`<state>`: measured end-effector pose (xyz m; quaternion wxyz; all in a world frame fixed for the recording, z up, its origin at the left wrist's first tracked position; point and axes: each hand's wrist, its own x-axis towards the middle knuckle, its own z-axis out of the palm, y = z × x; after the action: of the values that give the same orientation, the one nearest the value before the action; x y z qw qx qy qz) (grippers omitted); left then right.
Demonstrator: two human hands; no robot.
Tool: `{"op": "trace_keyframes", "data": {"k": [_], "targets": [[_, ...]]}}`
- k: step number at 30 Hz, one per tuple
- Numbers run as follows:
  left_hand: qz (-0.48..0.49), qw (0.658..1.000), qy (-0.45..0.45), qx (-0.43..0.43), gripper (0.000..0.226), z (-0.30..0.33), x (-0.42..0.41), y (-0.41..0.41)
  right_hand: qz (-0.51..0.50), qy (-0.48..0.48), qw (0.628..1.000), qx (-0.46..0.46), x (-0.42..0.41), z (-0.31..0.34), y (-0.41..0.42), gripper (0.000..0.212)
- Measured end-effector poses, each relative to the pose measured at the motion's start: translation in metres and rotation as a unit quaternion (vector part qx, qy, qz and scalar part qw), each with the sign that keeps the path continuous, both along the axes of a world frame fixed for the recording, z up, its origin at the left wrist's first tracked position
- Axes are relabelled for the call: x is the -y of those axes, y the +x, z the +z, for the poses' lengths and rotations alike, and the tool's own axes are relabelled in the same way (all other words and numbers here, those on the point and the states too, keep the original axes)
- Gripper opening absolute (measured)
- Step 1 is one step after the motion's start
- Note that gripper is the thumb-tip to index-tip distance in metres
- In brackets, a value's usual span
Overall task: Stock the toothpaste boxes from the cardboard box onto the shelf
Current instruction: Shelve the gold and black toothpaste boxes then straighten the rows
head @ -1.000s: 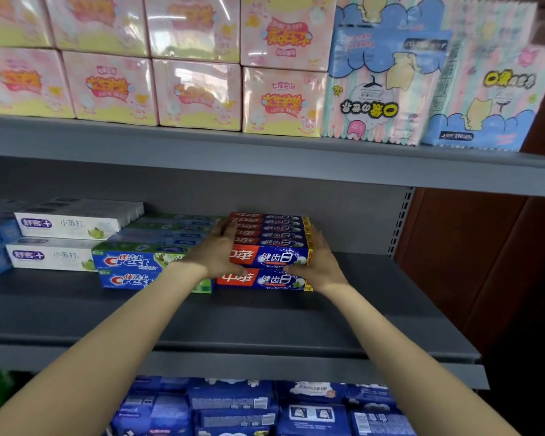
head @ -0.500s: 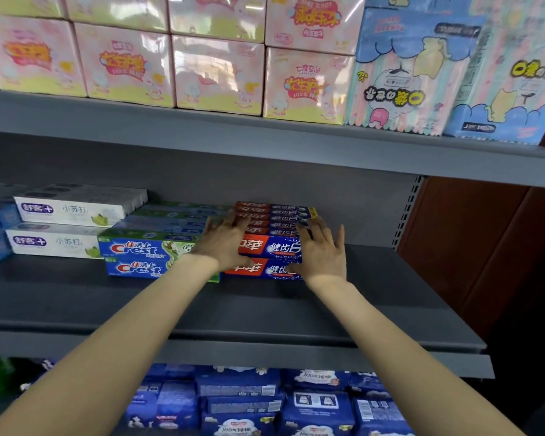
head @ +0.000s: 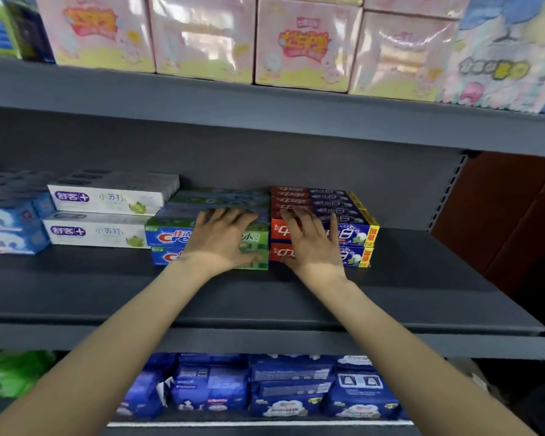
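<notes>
Both hands were up at the middle shelf (head: 390, 297), a dark grey metal deck, and lay against the fronts of two stacks of toothpaste boxes. The left hand (head: 224, 243) rested with its fingers spread and nearly straight over the blue-and-green Crest boxes (head: 167, 239), the fingertips reaching onto the top of that stack; it gripped nothing. The right hand (head: 312, 243) lay flat in the same way on the red-and-blue toothpaste boxes (head: 353, 236), fingers straight and slightly fanned, palm against the front faces, holding nothing. The two stacks stood side by side, touching or nearly so, each two boxes high at the front with further rows behind. To the left of the Crest stack sat white toothpaste boxes (head: 107, 199), also stacked two high, and beyond them blue-and-white boxes (head: 10, 228) at the frame's edge. On the shelf above stood pink-and-yellow wrapped packs (head: 299, 48); on the shelf below lay blue packs (head: 290, 388). The cardboard box was out of view.
</notes>
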<state>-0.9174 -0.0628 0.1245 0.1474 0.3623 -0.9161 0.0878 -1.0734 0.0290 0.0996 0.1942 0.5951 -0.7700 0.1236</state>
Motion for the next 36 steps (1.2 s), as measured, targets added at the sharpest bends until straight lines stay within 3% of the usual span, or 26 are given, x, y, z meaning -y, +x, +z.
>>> {"op": "trace_keyframes", "data": {"k": [8,11,14,19,24,29,36], "targets": [[-0.031,0.999,0.029,0.027,0.074,0.000,0.009,0.006,-0.071,0.005,0.997,-0.001,0.009,0.003,0.018,0.073],[-0.038,0.998,0.056,0.019,0.069,0.008,0.005,0.007,-0.056,-0.006,0.995,0.078,0.008,0.010,0.022,0.072],[-0.033,0.996,0.082,-0.003,0.058,0.020,-0.004,0.012,-0.007,-0.039,0.986,0.162,-0.003,0.014,0.035,0.068],[-0.026,0.996,0.015,-0.086,0.039,0.024,-0.037,0.044,0.019,-0.075,0.983,0.168,-0.038,0.017,0.077,0.044],[-0.045,0.984,-0.047,-0.166,0.027,0.000,-0.088,0.110,0.074,-0.067,0.974,0.203,-0.089,0.013,0.139,0.035],[-0.011,0.981,0.034,-0.192,0.020,-0.033,-0.153,0.199,0.108,-0.053,0.957,0.265,-0.140,-0.011,0.225,0.031],[0.141,0.970,0.119,-0.160,0.021,-0.074,-0.232,0.353,0.171,0.061,0.929,0.321,-0.179,-0.062,0.374,0.023]]}}
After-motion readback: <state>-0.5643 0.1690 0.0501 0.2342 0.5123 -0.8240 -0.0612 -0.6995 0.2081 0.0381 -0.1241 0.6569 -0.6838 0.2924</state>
